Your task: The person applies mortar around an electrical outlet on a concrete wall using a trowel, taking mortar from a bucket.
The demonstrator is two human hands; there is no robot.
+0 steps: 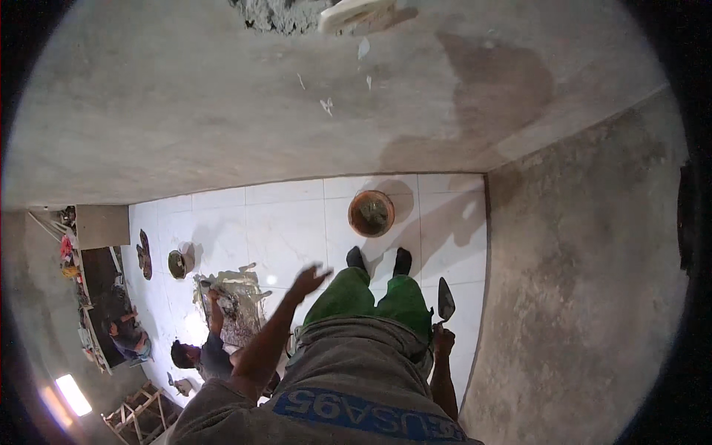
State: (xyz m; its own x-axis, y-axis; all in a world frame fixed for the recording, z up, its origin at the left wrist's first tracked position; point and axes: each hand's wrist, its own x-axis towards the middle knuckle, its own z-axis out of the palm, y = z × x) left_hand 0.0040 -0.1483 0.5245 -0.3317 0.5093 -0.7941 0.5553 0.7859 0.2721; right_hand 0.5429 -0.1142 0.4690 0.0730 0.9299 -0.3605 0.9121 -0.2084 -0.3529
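Note:
My right hand (443, 340) hangs by my hip, closed round the handle of a trowel (446, 298). The trowel's pointed metal blade stands out beyond the fist, over the white tiles. My left hand (309, 280) is held out to the left with fingers stretched, and nothing shows in it. In front of my feet a round orange-brown bucket (354, 222) holds grey mortar (375, 213). High on the grey wall (222, 111) a white object (356, 15) sits beside a rough patch of mortar (278, 16).
A co-worker (215, 362) crouches at my left, one hand over a mortar-covered board or patch (236, 315). Farther left are another bucket (176, 264), a second person (130, 334), cluttered shelves (83, 297) and a wooden frame (137, 415). A side wall (571, 282) rises at my right.

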